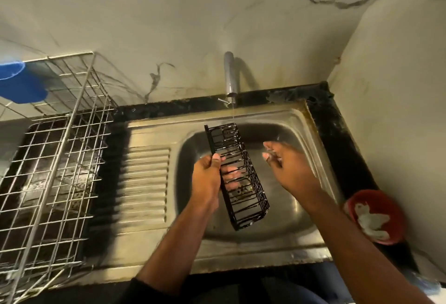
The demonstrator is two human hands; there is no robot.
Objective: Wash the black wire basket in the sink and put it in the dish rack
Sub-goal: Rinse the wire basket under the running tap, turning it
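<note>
A long, narrow black wire basket (pixel 237 176) hangs tilted over the steel sink (pixel 299 209), its far end under a thin stream of water from the grey tap (pixel 231 77). My left hand (pixel 207 178) grips the basket's left long edge, fingers reaching inside it. To the right of the basket, my right hand (pixel 287 166) hovers over the sink bowl with fingers apart, holding nothing and apart from the basket. The silver wire dish rack (pixel 55 159) stands on the counter at the left.
The ribbed steel drainboard (pixel 144 183) lies between rack and bowl. A blue plastic item (pixel 21 82) rests on the rack's upper tier. A red bowl with white contents (pixel 376 217) sits on the dark counter at the right. Marble walls close the back and right.
</note>
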